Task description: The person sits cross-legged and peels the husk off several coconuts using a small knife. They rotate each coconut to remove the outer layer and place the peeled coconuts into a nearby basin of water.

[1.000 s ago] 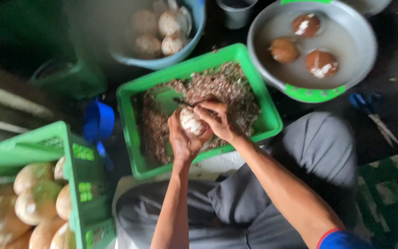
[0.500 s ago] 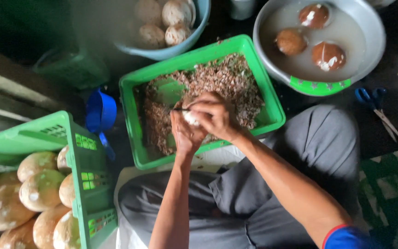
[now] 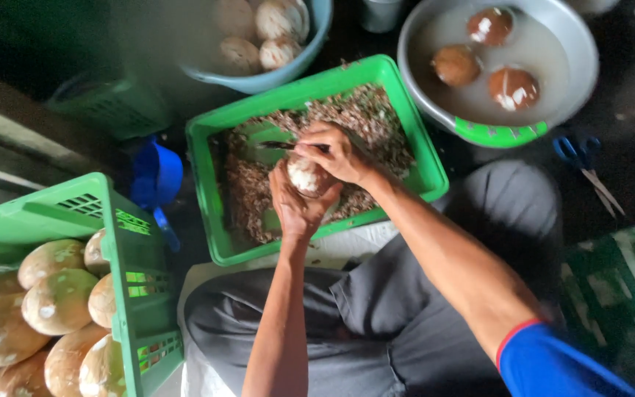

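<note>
Grip: left hand [image 3: 297, 207] cups coconut [image 3: 305, 176], right hand [image 3: 338, 153] arched over.

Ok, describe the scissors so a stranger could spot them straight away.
Start at the big grey metal basin of cloudy water at the upper right. Just below its green rim patch, on the dark floor, lie the scissors. They are the only thing there with blue loop handles and pale blades, pointing down-right.

Left hand [image 3: 297, 208] cups pale round fruit [image 3: 304, 176], right hand [image 3: 338, 153] works blade [image 3: 281, 145] on it, over green tray [image 3: 310, 92] of shavings.
</note>
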